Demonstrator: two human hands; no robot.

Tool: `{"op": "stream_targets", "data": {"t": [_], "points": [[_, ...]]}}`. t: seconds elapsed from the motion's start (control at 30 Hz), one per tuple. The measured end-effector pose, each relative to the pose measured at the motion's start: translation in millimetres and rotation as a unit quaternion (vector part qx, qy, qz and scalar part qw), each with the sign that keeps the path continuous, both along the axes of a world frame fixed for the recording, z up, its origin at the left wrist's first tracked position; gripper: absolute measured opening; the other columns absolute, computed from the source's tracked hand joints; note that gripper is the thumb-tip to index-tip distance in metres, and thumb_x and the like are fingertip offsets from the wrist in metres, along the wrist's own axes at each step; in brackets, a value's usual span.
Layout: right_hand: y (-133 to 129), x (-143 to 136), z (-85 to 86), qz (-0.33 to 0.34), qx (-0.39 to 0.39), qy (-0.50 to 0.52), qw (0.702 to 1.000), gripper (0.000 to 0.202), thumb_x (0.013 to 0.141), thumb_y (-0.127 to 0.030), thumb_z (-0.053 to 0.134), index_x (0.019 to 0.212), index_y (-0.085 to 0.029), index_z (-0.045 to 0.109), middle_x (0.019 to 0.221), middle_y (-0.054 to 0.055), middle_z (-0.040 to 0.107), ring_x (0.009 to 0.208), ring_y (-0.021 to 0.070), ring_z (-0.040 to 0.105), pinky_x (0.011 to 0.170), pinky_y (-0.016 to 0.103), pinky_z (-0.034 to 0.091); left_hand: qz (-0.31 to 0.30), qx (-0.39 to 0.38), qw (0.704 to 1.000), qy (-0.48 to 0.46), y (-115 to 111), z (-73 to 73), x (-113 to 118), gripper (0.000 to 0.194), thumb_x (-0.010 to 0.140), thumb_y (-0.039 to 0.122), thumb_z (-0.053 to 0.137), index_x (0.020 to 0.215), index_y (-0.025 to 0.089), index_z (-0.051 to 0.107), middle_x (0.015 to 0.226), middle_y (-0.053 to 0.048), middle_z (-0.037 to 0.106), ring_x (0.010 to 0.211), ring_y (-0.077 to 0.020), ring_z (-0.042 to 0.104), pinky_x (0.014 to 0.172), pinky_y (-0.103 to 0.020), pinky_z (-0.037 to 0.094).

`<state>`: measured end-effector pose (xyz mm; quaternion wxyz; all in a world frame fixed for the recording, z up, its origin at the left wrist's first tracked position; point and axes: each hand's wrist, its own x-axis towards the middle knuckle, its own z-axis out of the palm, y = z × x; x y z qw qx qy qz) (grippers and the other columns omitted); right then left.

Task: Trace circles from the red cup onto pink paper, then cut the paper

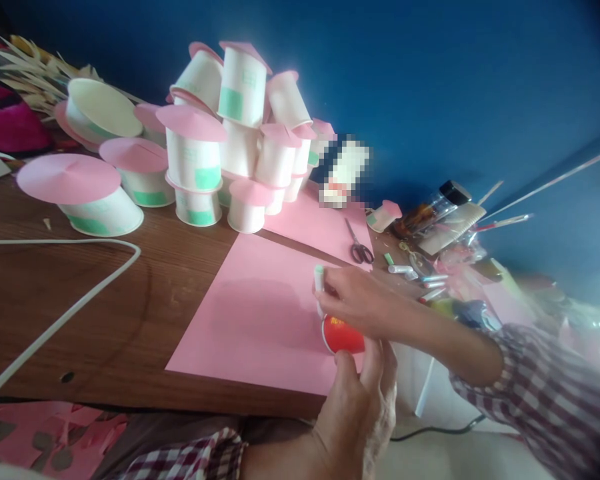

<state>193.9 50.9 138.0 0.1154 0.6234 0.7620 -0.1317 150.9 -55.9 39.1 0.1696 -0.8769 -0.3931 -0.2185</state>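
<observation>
A red cup (343, 335) with yellow lettering lies on its side over the right part of a pink sheet (260, 313). My left hand (357, 400) holds it from the near side, thumb and fingers around it. Just beyond, my right hand (355, 293) grips a white marker (319, 287) with a pale green end pointing up. The marker's lower end is beside the cup's rim; whether it touches is unclear.
White cups with pink cone tops (195, 153) stand stacked at the back left. Black-handled scissors (361, 252) lie on another pink sheet. Markers (403, 270), a jar (433, 208) and a comb (453, 229) are at the right. A white cable (75, 307) crosses the table (180, 267) at left.
</observation>
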Motion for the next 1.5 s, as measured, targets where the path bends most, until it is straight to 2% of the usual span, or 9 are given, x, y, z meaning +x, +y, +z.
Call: {"op": "stream_targets", "data": {"t": [0.37, 0.67, 0.87, 1.0, 1.1, 1.23, 1.37, 1.43, 1.5], "points": [[2, 16, -19.1, -0.014, 0.05, 0.045, 0.998, 0.022, 0.084, -0.021, 0.045, 0.063, -0.02, 0.042, 0.052, -0.005, 0.039, 0.046, 0.0093, 0.03, 0.048, 0.025, 0.021, -0.002, -0.016, 1.0, 0.011, 1, 3.8, -2, 0.046, 0.083, 0.025, 0.044, 0.128, 0.02, 0.056, 0.138, -0.011, 0.048, 0.129, -0.0305, 0.039, 0.068, -0.033, 0.053], [0, 9, -11.2, -0.034, 0.032, 0.051, 0.998, 0.027, 0.081, -0.019, 0.051, 0.057, -0.019, 0.037, 0.05, -0.006, 0.042, 0.047, 0.0082, 0.036, 0.049, 0.022, 0.024, -0.001, -0.01, 1.0, 0.007, 1, 4.6, -2, 0.046, 0.083, 0.027, 0.045, 0.126, 0.018, 0.058, 0.136, -0.012, 0.049, 0.129, -0.0308, 0.039, 0.068, -0.032, 0.053], [2, 11, -17.0, -0.028, 0.061, 0.014, 0.998, 0.021, 0.083, -0.018, 0.048, 0.062, -0.019, 0.048, 0.05, -0.004, 0.044, 0.045, 0.0098, 0.035, 0.049, 0.025, 0.023, -0.003, -0.009, 1.0, 0.012, 2, 4.2, -2, 0.049, 0.081, 0.029, 0.049, 0.127, 0.015, 0.057, 0.137, -0.014, 0.048, 0.129, -0.0327, 0.04, 0.066, -0.033, 0.052], [-2, 22, -16.3, -0.035, 0.127, 0.102, 0.986, 0.015, 0.083, -0.02, 0.05, 0.07, -0.017, 0.055, 0.053, -0.003, 0.05, 0.048, 0.011, 0.043, 0.05, 0.025, 0.029, -0.022, -0.014, 1.0, -0.003, 4, 7.8, -6, 0.044, 0.085, 0.029, 0.048, 0.126, 0.018, 0.056, 0.133, -0.014, 0.052, 0.129, -0.0325, 0.041, 0.07, -0.035, 0.05], [-12, 37, -9.0, -0.082, 0.213, 0.264, 0.937, 0.011, 0.086, -0.023, 0.052, 0.082, -0.017, 0.061, 0.064, -0.001, 0.059, 0.054, 0.0123, 0.051, 0.054, 0.024, 0.038, -0.04, -0.015, 0.999, -0.021, 8, 16.4, -14, 0.041, 0.088, 0.027, 0.046, 0.126, 0.017, 0.054, 0.128, -0.017, 0.056, 0.123, -0.0319, 0.048, 0.073, -0.035, 0.047], [-41, 63, -0.8, -0.187, 0.323, 0.445, 0.814, 0.013, 0.086, -0.03, 0.056, 0.091, -0.02, 0.062, 0.068, 0.001, 0.06, 0.059, 0.0158, 0.055, 0.057, 0.029, 0.045, -0.101, -0.035, 0.994, 0.013, 21, 33.8, -25, 0.042, 0.088, 0.024, 0.045, 0.126, 0.007, 0.049, 0.117, -0.022, 0.06, 0.115, -0.0304, 0.053, 0.082, -0.039, 0.044], [-92, 81, -2.4, -0.243, 0.392, 0.569, 0.681, 0.008, 0.084, -0.029, 0.061, 0.087, -0.022, 0.064, 0.068, 0.001, 0.056, 0.059, 0.0158, 0.052, 0.055, 0.031, 0.043, -0.195, -0.11, 0.973, 0.049, 45, 54.9, -30, 0.025, 0.083, 0.014, 0.046, 0.106, 0.009, 0.057, 0.094, -0.011, 0.064, 0.085, -0.0206, 0.059, 0.068, -0.033, 0.044], [-122, 83, -8.1, -0.265, 0.426, 0.597, 0.626, 0.01, 0.086, -0.029, 0.058, 0.085, -0.021, 0.064, 0.069, 0.0, 0.054, 0.058, 0.0139, 0.05, 0.055, 0.03, 0.042, -0.222, -0.161, 0.96, 0.061, 55, 66.0, -30, 0.016, 0.08, 0.01, 0.048, 0.091, 0.013, 0.059, 0.093, -0.009, 0.064, 0.086, -0.0197, 0.058, 0.068, -0.031, 0.043], [-151, 81, -17.8, -0.295, 0.445, 0.6, 0.596, 0.014, 0.088, -0.03, 0.056, 0.078, -0.02, 0.061, 0.067, -0.002, 0.05, 0.057, 0.0122, 0.048, 0.053, 0.027, 0.04, -0.233, -0.184, 0.952, 0.077, 62, 76.0, -30, 0.016, 0.077, 0.005, 0.046, 0.079, 0.015, 0.058, 0.084, -0.006, 0.063, 0.08, -0.019, 0.058, 0.068, -0.032, 0.042]]}}
